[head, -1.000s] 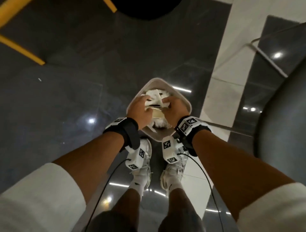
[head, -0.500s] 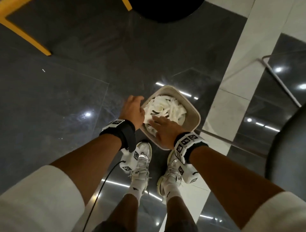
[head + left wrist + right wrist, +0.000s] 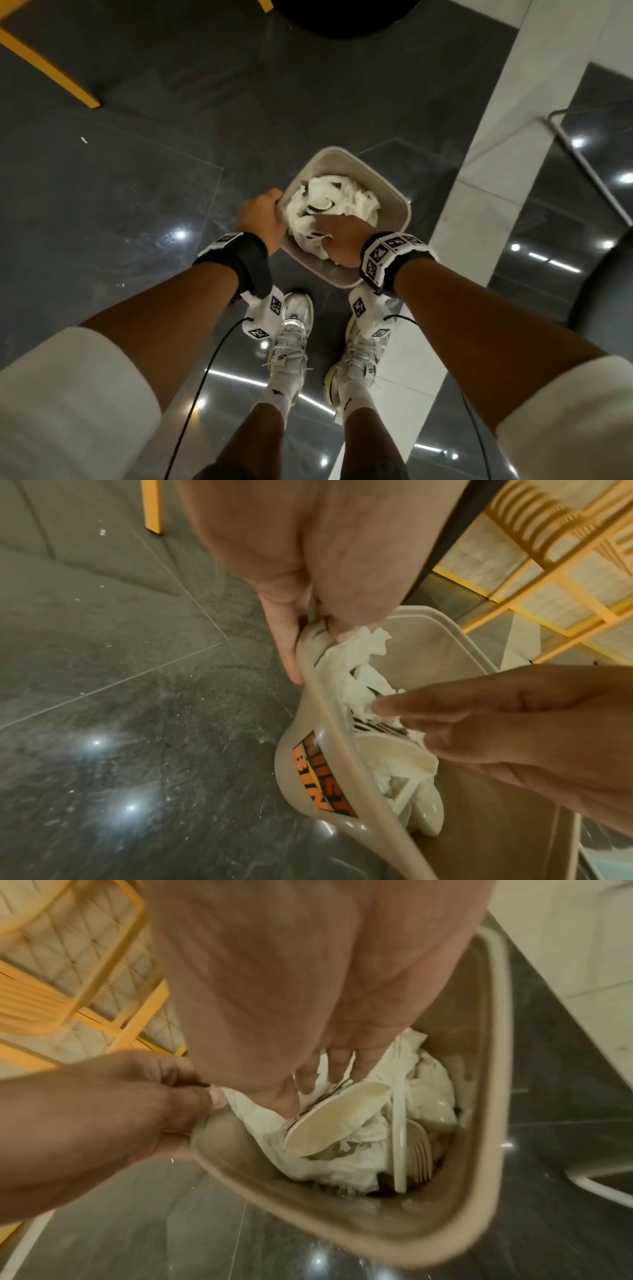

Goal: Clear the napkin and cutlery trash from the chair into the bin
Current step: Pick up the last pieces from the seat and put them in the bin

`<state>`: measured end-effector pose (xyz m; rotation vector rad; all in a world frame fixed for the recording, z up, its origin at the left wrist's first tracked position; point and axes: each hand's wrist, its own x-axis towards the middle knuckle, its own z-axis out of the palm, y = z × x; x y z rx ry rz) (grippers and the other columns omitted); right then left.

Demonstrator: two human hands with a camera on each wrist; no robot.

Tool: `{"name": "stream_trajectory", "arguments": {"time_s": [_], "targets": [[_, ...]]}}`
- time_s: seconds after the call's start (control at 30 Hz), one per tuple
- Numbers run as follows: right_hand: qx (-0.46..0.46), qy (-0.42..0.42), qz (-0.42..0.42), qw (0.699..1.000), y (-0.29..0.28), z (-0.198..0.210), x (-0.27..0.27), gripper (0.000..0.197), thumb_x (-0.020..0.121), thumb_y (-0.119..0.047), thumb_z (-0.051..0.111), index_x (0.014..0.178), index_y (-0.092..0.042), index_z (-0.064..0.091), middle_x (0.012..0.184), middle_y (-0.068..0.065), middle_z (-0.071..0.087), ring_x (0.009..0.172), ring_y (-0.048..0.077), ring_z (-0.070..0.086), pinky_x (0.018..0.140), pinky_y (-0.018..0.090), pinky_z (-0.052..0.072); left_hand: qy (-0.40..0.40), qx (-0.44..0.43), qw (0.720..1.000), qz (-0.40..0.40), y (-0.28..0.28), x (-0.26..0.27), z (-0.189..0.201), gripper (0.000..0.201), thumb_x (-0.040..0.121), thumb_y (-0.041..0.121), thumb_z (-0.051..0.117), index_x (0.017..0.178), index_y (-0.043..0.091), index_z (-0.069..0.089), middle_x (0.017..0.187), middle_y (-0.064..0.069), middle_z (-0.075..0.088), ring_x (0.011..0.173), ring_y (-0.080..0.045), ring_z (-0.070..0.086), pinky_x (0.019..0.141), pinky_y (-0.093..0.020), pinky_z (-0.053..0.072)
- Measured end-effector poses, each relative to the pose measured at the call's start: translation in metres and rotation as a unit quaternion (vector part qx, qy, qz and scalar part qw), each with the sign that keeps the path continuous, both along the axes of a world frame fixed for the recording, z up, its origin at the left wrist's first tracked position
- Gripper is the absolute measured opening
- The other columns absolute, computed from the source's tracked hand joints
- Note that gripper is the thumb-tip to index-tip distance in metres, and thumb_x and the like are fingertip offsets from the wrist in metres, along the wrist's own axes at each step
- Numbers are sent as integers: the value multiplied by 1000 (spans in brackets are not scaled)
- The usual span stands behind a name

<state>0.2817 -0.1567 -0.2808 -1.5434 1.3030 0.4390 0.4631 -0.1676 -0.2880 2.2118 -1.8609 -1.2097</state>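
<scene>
A beige square bin [image 3: 394,196] stands on the dark floor in front of my feet. It is filled with crumpled white napkins [image 3: 359,202], and the right wrist view shows a pale paper disc [image 3: 335,1121], a plastic fork [image 3: 419,1153] and a straight plastic handle [image 3: 399,1137] among them. My left hand [image 3: 270,209] grips the bin's left rim [image 3: 329,723], thumb inside and fingers [image 3: 286,642] outside. My right hand [image 3: 329,233] is inside the bin, its straight fingers [image 3: 337,1066] pressing down on the napkins. An orange label [image 3: 322,775] sits on the bin's outer wall.
Yellow chair legs [image 3: 51,68] cross the far left and a black round base [image 3: 342,17] lies at the top. A dark chair seat [image 3: 609,291] and a metal frame [image 3: 582,161] are at the right. My white shoes [image 3: 291,335] stand just behind the bin.
A second ago both hands held the wad of napkins over the bin. It dropped in; the left hand moved to the rim and the right hand pushed down onto the trash.
</scene>
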Motion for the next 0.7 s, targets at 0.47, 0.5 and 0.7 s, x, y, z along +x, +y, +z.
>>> {"name": "stream_trajectory", "arguments": {"time_s": [0.47, 0.5, 0.7], "targets": [[-18, -17, -192, 981, -4, 65, -22, 43, 98, -23, 42, 140, -24, 51, 145, 9, 53, 132, 29, 51, 97, 31, 46, 23, 79, 990, 113, -19, 0, 53, 58, 93, 10, 53, 147, 10, 35, 144, -16, 48, 129, -34, 51, 110, -43, 42], [-17, -18, -200, 980, -4, 73, -23, 41, 99, -24, 42, 138, -24, 53, 144, 9, 54, 131, 29, 52, 99, 31, 45, 19, 73, 991, 112, -20, -3, 64, 58, 93, 10, 53, 148, 9, 35, 147, -17, 44, 131, -34, 49, 111, -43, 40], [-7, -46, -225, 973, 12, 157, -27, 34, 99, -24, 43, 126, -19, 62, 130, 8, 63, 117, 27, 60, 102, 42, 50, -9, 127, 992, -17, -4, 8, 139, 33, 96, 19, 45, 124, 7, 59, 132, -11, 60, 119, -33, 58, 99, -38, 46]]}}
